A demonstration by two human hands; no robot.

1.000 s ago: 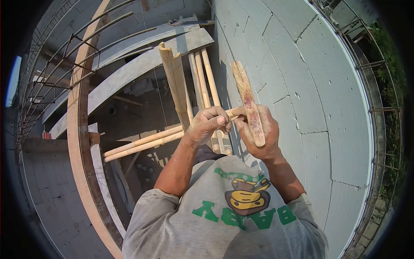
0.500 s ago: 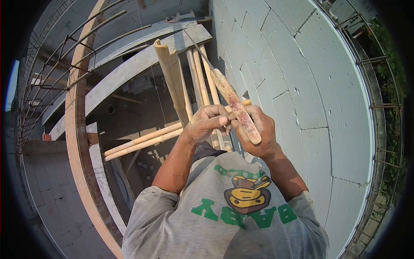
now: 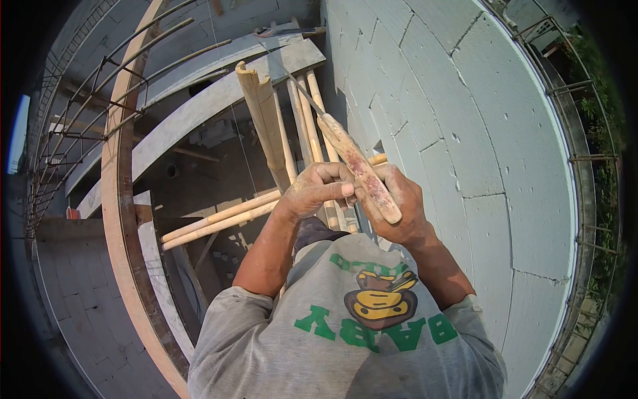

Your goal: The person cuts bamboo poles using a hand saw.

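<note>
A tool with a worn wooden handle [image 3: 362,169] and a long thin metal blade lies across my right hand [image 3: 399,203], whose fingers are curled with the handle held against them. The blade points up and to the left. Close beside it, my left hand [image 3: 319,191] is closed, thumb against the bent fingers. The fingertips of both hands meet near the handle; anything small between them is too hidden to make out. Beyond the hands stands a split bamboo pole [image 3: 264,120], upright.
A grey block wall [image 3: 465,146] rises on the right, with rebar [image 3: 588,159] along its outer edge. Bamboo poles [image 3: 222,223] cross below the hands. To the left are a long wooden beam [image 3: 119,199], a curved board [image 3: 193,116] and a rebar cage [image 3: 100,86].
The handle and blade have tilted to the left, and the blade now shows clearly. My right hand has turned slightly with it. My left hand has barely moved.
</note>
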